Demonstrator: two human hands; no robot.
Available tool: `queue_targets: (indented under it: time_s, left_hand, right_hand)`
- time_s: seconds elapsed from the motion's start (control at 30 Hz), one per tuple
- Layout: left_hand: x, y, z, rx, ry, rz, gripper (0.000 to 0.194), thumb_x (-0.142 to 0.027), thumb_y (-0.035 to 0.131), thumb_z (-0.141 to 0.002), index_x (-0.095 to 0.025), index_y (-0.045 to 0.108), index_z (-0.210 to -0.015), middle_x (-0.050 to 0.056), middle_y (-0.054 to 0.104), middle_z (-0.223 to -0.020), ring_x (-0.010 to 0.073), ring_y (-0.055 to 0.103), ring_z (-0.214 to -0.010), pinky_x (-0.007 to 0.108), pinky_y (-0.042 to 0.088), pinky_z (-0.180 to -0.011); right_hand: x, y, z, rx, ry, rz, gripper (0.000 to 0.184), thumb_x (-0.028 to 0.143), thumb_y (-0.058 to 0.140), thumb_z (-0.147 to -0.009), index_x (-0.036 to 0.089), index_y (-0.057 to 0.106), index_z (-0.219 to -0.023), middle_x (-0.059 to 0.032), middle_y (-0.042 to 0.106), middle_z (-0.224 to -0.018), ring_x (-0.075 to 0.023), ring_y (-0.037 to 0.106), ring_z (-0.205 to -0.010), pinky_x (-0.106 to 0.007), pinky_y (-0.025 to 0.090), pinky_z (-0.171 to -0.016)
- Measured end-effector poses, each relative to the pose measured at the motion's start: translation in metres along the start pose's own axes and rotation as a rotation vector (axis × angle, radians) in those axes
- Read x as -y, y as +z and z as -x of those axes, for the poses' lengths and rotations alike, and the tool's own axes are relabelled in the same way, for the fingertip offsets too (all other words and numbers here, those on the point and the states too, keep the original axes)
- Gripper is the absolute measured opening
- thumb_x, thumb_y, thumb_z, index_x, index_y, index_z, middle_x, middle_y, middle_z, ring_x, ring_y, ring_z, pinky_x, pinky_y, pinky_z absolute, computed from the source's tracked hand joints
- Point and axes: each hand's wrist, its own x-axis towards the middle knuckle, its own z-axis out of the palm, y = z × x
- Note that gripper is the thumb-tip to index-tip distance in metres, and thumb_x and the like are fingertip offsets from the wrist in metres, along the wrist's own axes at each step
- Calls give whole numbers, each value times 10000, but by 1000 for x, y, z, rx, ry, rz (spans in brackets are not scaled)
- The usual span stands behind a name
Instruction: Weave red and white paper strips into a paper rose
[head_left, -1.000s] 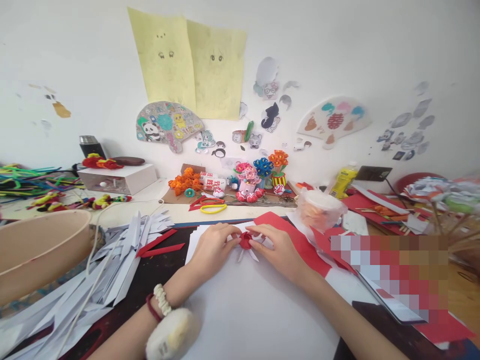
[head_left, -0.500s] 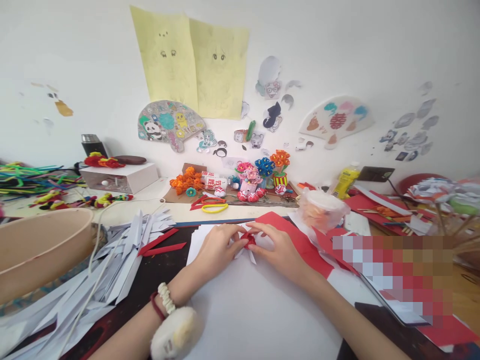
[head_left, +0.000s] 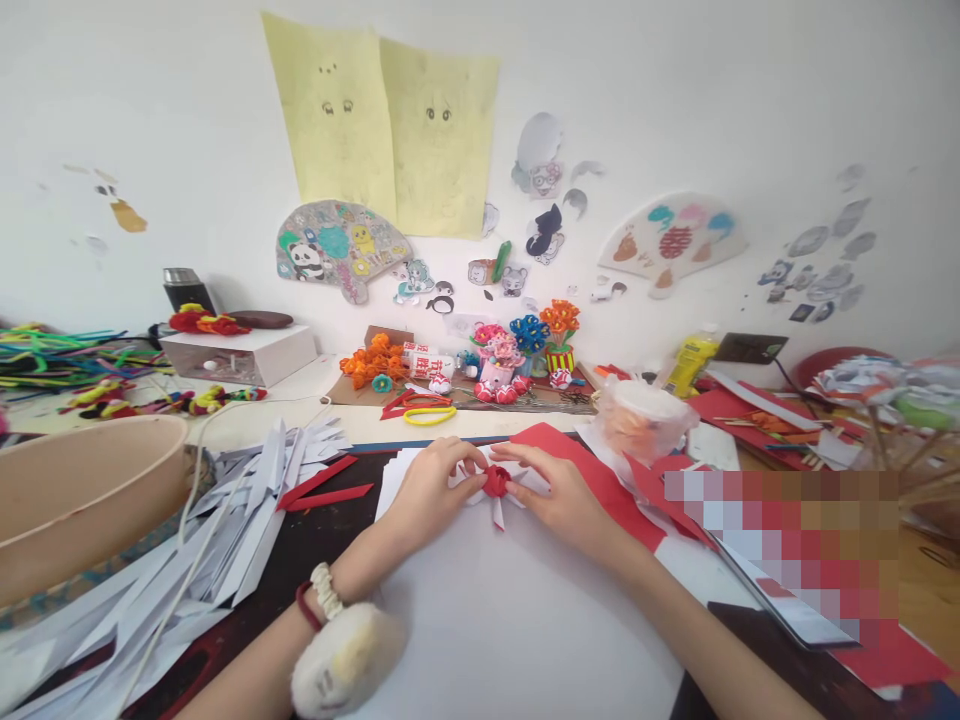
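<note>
A small red woven paper ball (head_left: 496,482), with folded bands and a white strip end (head_left: 498,513) sticking out toward me, is between my hands. My left hand (head_left: 431,490) pinches its left side with thumb and fingers. On the other side, the thumb and fingers of my right hand (head_left: 555,492) close on it too. Both hands are just above the white paper sheets (head_left: 510,620). Red paper (head_left: 577,475) lies behind my right hand. A scrunchie and a plush charm (head_left: 346,660) are on my left wrist.
White paper strips (head_left: 225,530) and two red strips (head_left: 330,497) lie at left, beside a beige tub (head_left: 90,470). Yellow-handled scissors (head_left: 429,414) and pipe-cleaner flowers (head_left: 499,350) stand behind. A wrapped cup (head_left: 641,415) and a tablet-like device (head_left: 814,640) are at right.
The red paper ball has turned, so more of its rounded face shows and one strip end points toward me. My fingers have opened slightly around it. The surroundings stay put.
</note>
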Motion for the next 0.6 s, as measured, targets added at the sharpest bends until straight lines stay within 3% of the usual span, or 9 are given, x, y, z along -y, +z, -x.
queue_targets:
  time_s: [0.17,0.27,0.43,0.6]
  left_hand:
    - [1,4,1,18,-28,23,47,-218,622,-810,-196,661,-797,-5,680,-799,150,565,-691,247,394,-627]
    - [0,4,1,36,-26,34,88,-231,606,-827,-195,661,-768,-17,674,-741,139,565,-662,237,387,-608]
    - [-2,3,2,58,-38,59,56,-237,612,-833,-198,649,-818,-23,665,-731,139,577,-655,234,402,-606]
    - [-1,8,4,-32,-36,-33,160,-241,708,-771,-213,640,-913,27,665,-1000,206,596,-907,293,448,-762]
  right_hand:
    - [0,-1,-1,-122,50,106,295,305,620,-860,226,657,-1142,-73,706,-1116,-255,651,-1002,-417,521,-863]
    - [4,-3,-1,-119,103,101,206,315,587,-874,225,710,-1012,-64,740,-965,-238,678,-862,-375,541,-754]
    - [10,-2,1,-74,118,73,215,384,644,-846,254,727,-997,-52,737,-1056,-257,663,-1019,-400,519,-877]
    - [8,1,1,-28,89,73,490,452,724,-786,265,626,-1228,-58,686,-1199,-286,595,-1165,-463,444,-1005]
